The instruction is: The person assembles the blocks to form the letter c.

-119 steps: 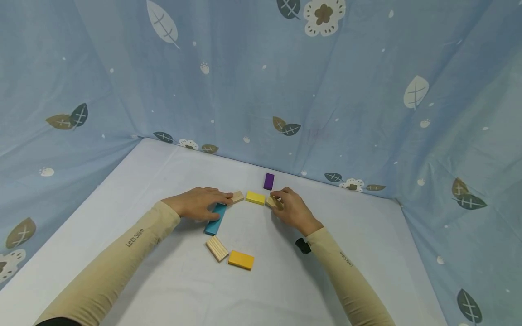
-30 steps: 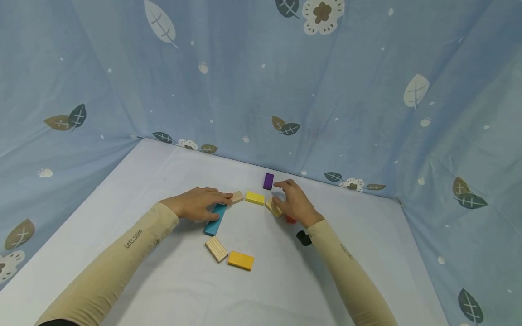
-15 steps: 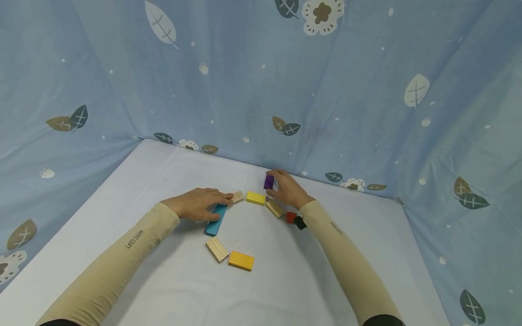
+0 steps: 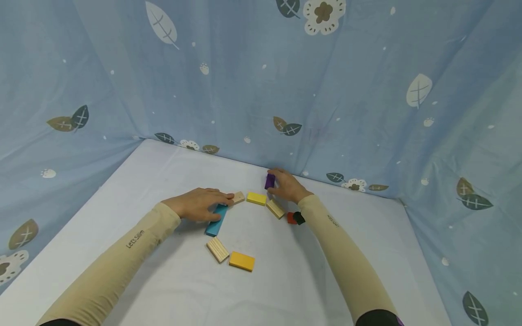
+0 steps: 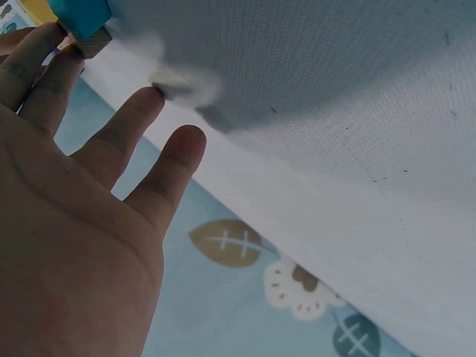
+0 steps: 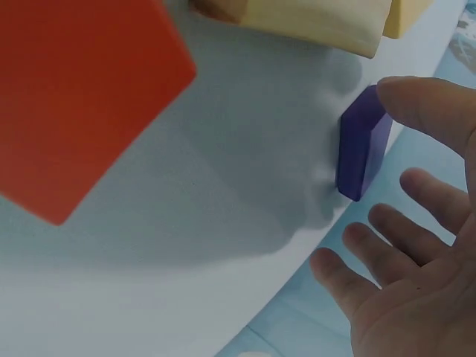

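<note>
My left hand (image 4: 200, 203) rests with spread fingers at a blue block (image 4: 216, 220) and a plain wooden block (image 4: 238, 198). The left wrist view shows the fingers mostly straight, two tips near the blue block (image 5: 83, 15). My right hand (image 4: 288, 186) reaches around a small purple block (image 4: 270, 181) near the cloth wall. From the right wrist, the thumb overlaps the upper end of the purple block (image 6: 363, 141), while the other fingers (image 6: 401, 234) stand apart from it. Beside that hand lie a yellow block (image 4: 256, 198) and a wooden block (image 4: 275, 208).
A red block (image 4: 291, 218) and a black piece (image 4: 299, 218) sit beside the right forearm, which partly covers the black one. Nearer lie a striped wooden block (image 4: 218, 250) and an orange-yellow block (image 4: 242, 261). Blue patterned cloth (image 4: 244, 90) walls the white surface (image 4: 171, 280).
My right hand has left the wooden block by the yellow one and moved away to the purple block. The red block has come into view. My left hand has stayed put.
</note>
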The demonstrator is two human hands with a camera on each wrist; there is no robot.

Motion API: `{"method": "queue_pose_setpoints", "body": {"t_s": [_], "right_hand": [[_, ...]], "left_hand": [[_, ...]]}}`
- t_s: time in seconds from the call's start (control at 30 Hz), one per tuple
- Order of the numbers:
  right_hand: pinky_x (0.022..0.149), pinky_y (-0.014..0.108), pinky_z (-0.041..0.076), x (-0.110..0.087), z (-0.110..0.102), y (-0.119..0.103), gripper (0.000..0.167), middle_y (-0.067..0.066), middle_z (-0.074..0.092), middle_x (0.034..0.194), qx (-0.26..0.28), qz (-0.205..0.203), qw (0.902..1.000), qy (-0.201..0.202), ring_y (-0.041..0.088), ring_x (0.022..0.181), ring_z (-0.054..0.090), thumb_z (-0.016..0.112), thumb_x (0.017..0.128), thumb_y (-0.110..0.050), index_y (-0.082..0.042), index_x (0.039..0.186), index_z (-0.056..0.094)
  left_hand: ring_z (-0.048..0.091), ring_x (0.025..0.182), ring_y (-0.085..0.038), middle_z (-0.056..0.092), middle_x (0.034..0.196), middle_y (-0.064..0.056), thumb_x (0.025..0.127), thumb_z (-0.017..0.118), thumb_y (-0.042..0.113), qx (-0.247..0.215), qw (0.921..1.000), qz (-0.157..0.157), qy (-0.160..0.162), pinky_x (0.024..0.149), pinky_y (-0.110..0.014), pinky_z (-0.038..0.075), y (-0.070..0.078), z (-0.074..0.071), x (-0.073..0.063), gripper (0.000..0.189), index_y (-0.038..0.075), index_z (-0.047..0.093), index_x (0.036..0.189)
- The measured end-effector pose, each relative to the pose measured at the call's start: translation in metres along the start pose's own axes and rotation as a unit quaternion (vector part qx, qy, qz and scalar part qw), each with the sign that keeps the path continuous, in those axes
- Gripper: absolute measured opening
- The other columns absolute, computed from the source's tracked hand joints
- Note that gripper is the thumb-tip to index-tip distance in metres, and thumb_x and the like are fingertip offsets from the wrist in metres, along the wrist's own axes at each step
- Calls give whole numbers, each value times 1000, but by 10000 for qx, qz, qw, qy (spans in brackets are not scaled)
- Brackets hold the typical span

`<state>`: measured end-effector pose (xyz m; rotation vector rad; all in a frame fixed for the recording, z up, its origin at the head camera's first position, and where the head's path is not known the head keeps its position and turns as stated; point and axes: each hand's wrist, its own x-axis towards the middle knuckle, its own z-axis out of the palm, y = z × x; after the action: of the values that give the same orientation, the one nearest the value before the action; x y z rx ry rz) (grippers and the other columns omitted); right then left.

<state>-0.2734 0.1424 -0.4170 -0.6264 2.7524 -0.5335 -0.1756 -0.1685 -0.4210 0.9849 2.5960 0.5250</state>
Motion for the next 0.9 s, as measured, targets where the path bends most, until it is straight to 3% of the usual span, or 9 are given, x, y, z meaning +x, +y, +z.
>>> {"method": "queue_pose_setpoints", "body": {"t_s": [0.53, 0.77, 0.9], "right_hand": [[117, 40, 36, 4, -2, -2, 66, 17, 48, 152, -269, -51, 9995, -152, 31, 140, 46, 75, 94, -18, -5, 152, 46], [108, 38, 46, 0, -2, 1, 61, 16, 60, 135, -452, -23, 9989, -155, 28, 123, 56, 78, 91, -26, -4, 144, 57], [104, 37, 49, -4, -1, 3, 59, 13, 60, 128, -286, 211, 9993, -141, 26, 114, 55, 79, 90, -31, -6, 140, 61]], "left_hand": [[34, 146, -40, 36, 162, -1, 99, 64, 28, -12, 10000, 6, -49, 118, -59, 26, 3, -3, 1, 53, 15, 53, 149], [34, 145, -42, 36, 162, -2, 99, 64, 28, 30, 10000, 43, -41, 118, -60, 27, 2, -1, 1, 53, 15, 53, 149], [34, 146, -41, 36, 162, -1, 99, 64, 27, -40, 10000, 16, -49, 118, -59, 26, 1, -1, 1, 53, 15, 53, 149]]}}
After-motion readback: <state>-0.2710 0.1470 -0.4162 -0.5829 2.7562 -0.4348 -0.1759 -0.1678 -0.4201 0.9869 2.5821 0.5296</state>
